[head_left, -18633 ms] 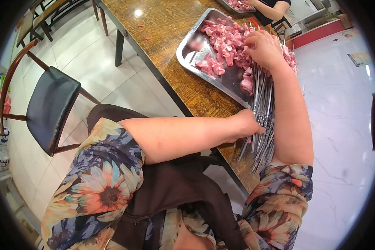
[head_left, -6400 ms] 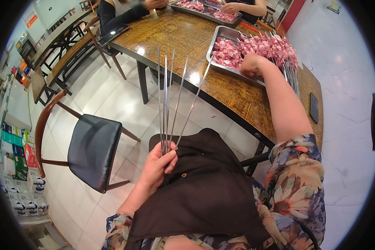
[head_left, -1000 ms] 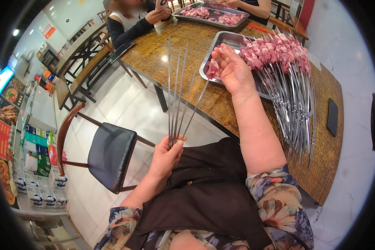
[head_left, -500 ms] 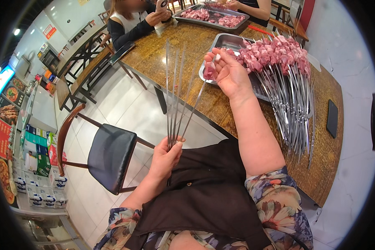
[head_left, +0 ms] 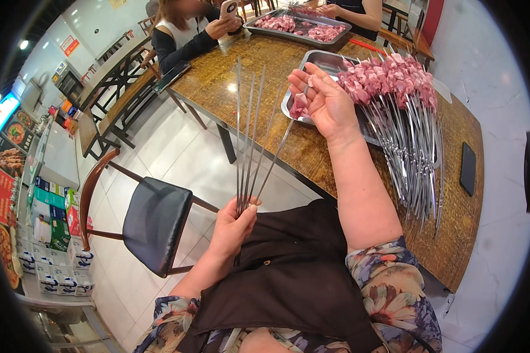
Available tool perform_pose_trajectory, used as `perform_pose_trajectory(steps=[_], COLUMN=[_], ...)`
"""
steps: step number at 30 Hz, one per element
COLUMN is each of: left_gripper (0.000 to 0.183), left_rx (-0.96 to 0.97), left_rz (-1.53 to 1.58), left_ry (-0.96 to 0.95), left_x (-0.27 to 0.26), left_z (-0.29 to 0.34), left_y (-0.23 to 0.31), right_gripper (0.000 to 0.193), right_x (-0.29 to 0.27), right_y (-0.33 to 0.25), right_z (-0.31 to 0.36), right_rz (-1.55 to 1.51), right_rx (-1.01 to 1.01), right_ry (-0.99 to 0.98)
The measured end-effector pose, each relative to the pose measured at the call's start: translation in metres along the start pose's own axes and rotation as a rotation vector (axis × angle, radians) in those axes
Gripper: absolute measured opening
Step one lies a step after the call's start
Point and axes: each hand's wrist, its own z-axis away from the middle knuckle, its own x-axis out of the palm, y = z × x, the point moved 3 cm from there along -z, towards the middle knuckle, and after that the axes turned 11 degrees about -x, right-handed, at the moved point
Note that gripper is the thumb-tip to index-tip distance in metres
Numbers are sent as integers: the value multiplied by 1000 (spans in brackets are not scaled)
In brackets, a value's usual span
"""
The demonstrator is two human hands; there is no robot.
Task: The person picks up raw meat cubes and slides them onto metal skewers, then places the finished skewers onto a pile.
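The left hand (head_left: 234, 226) is closed in a fist around a few bare metal skewers (head_left: 247, 141), which fan upward over the floor (head_left: 185, 144) in front of the dark apron (head_left: 294, 265). At the upper end of the rightmost one sits a chunk of meat (head_left: 298, 106), by the near corner of a metal tray (head_left: 287, 107). The right hand (head_left: 334, 112) is palm up just beside that chunk, fingers loosely curled; whether they pinch it, I cannot tell. Loaded skewers (head_left: 388, 79) lie heaped across the tray's right side, meat ends away from the person, bare metal ends reaching over the rim above the wooden bench (head_left: 406, 250). A black phone (head_left: 467, 169) lies to the right of them. At the far end, a second tray (head_left: 255, 26) holds more cut meat (head_left: 327, 31), with two other people close by, one holding a phone (head_left: 228, 9).
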Motion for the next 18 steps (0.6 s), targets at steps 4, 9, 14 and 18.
perform_pose_trajectory(steps=[4, 9, 14, 18], left_gripper=[14, 14, 14, 15], left_rx=[29, 20, 23, 20], left_rz=[-34, -53, -25, -10], left_ry=[14, 19, 13, 9], left_x=[-1, -1, -1, 1], left_z=[0, 0, -1, -1], left_y=[-2, -2, -3, -4], right_gripper=[33, 25, 21, 21], right_x=[-1, 0, 1, 3], right_y=[-1, -3, 2, 6], right_z=[0, 1, 4, 7], right_rz=[18, 57, 31, 42], right_rx=[3, 0, 32, 59], right_ry=[-3, -14, 25, 54])
